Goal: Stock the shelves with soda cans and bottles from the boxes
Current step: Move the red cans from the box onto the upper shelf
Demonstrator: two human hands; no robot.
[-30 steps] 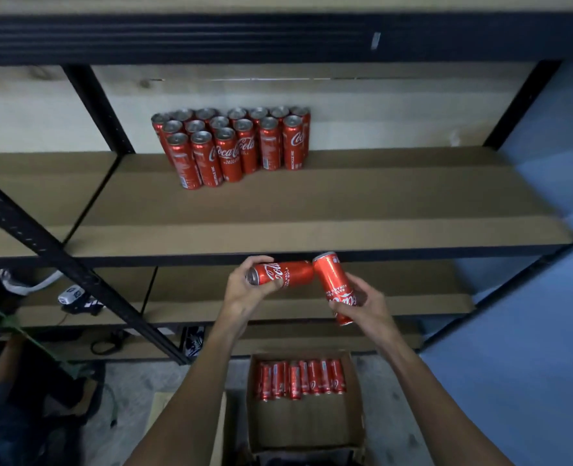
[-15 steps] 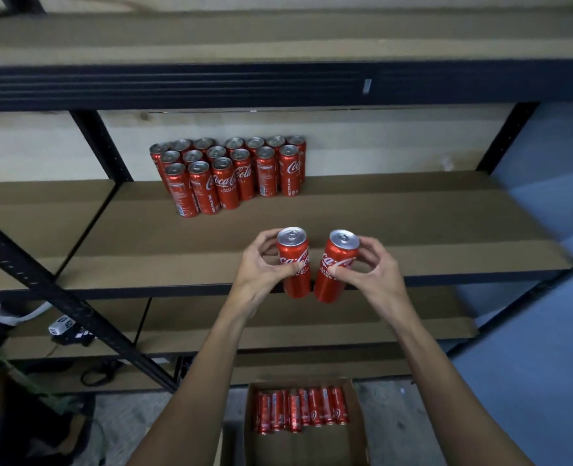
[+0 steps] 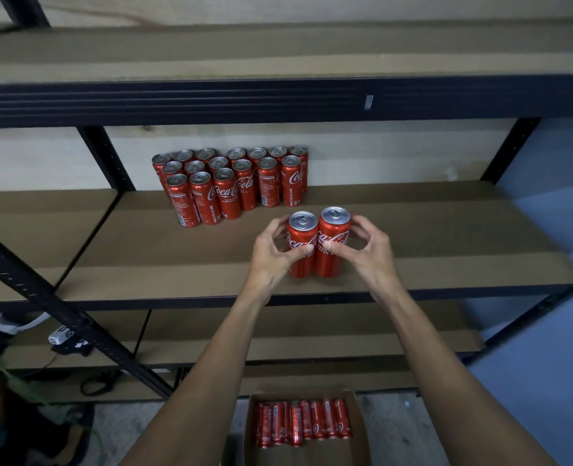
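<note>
In the head view, my left hand [image 3: 273, 253] grips the left can [image 3: 301, 250] and my right hand [image 3: 370, 253] grips the right can [image 3: 332, 243]. On each hand the fingers curl behind the can and the thumb presses on the front. Both cans stand upright and touch each other side by side. They are over the front part of the middle shelf [image 3: 446, 237], well apart from the block of cans [image 3: 231, 183] at the back wall. I cannot tell if their bases already rest on the board.

One second ago the two cans were lower, in front of the shelf edge, and the left one lay sideways. Half a second ago both were upright with a small gap between them, at the edge. Now the gap is closed and the pair is over the board, so I judge that the carrying is nearly finished and only the placing is left. The pair probably has to go back, beside the block.

The box [image 3: 359, 445] on the floor holds one row of cans [image 3: 307, 425], lying down, so much stocking is not yet done.
</note>
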